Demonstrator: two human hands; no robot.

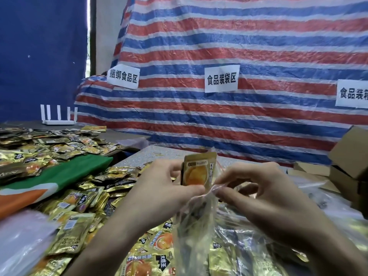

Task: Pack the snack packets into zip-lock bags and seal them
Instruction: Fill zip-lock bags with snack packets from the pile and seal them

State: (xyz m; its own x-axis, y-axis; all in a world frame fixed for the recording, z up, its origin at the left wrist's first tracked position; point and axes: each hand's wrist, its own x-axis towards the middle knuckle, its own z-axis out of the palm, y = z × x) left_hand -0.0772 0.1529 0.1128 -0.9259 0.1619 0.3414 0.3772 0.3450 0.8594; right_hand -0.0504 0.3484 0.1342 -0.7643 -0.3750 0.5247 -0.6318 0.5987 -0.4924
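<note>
At the middle of the head view, the left hand (159, 188) holds one snack packet (199, 170) upright, its fingers curled round the packet's left side and its thumb pressed on the lower front. The packet's lower end sits at the mouth of a clear zip-lock bag (193, 226), which hangs down between the two wrists. The right hand (258, 196) pinches the bag's top edge between thumb and forefinger, just beside the packet, with its other fingers loosely curled.

Below and to the left, a loose pile of gold packets (79, 206) covers the table (171, 152), partly lying on a green and orange cloth (59, 176). Cardboard boxes (348, 156) stand at the right edge. Behind the table hangs a red, white and blue striped tarp (239, 46) bearing white paper labels (221, 78) with printed characters. A white router (58, 116) with upright antennas stands far left, before a blue sheet (39, 56).
</note>
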